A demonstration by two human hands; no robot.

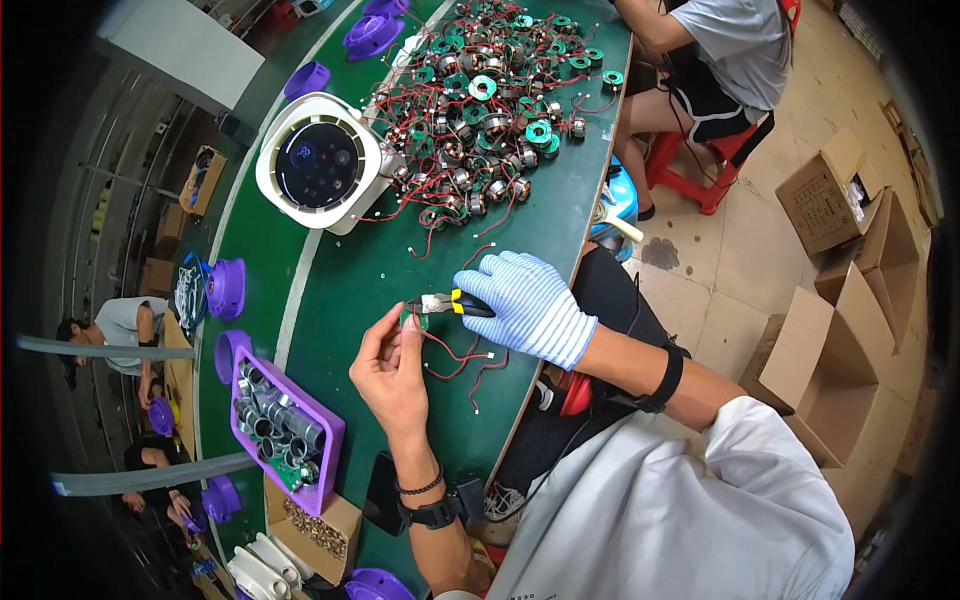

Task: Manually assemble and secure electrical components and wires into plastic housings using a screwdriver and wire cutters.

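Note:
My bare left hand [392,370] pinches a small green circuit board [417,321] between thumb and fingers, above the green workbench [345,320]. Red wires [450,356] with white plugs trail near the board. In my right hand [530,305], which wears a blue-and-white striped glove, is a pair of pliers [468,303] with yellow and black handles. The pliers' jaws meet the board at my left fingertips; what exactly they grip is too small to tell. Beyond both hands lies a large heap of small motors [490,125] with green round boards and red wires.
A white appliance [368,190] with a round dark panel stands left of the heap. A purple tray [331,445] holds metal cylinders; beside it are a cardboard box [346,515] of small brass-coloured parts and a phone [384,493]. Another person [735,60] sits far right.

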